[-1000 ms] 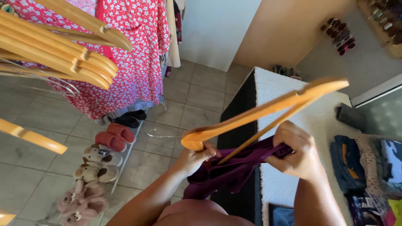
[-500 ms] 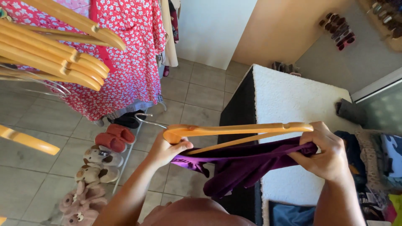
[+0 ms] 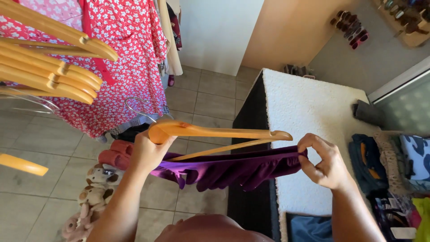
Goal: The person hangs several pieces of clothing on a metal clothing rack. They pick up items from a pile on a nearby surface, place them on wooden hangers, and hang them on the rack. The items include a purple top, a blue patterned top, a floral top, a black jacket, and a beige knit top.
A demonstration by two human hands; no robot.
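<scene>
Left hand [image 3: 145, 152]: fingers clenched around the hook end of the wooden hanger [image 3: 215, 132]; wire hook [image 3: 139, 110] projects up-left from the fist. Hanger long axis runs roughly level, left to right, from left fingers toward right fingers; its far tip sits just above the right hand [image 3: 324, 163].

Right hand: thumb & forefinger pinched shut on the edge of the purple garment [image 3: 228, 168], other fingers curled loosely. Garment is stretched between both hands, directly below the hanger bar, parallel to it, and sags in folds at mid-span. Left end of cloth is bunched under the left fingers; whether gripped or only touched, cannot tell.

Beyond the fingers: white-topped dark cabinet [image 3: 309, 107]. Left of the left fingers: red floral dress [image 3: 130, 58], spare hangers [image 3: 49, 67], slippers [image 3: 114, 154] on the floor
</scene>
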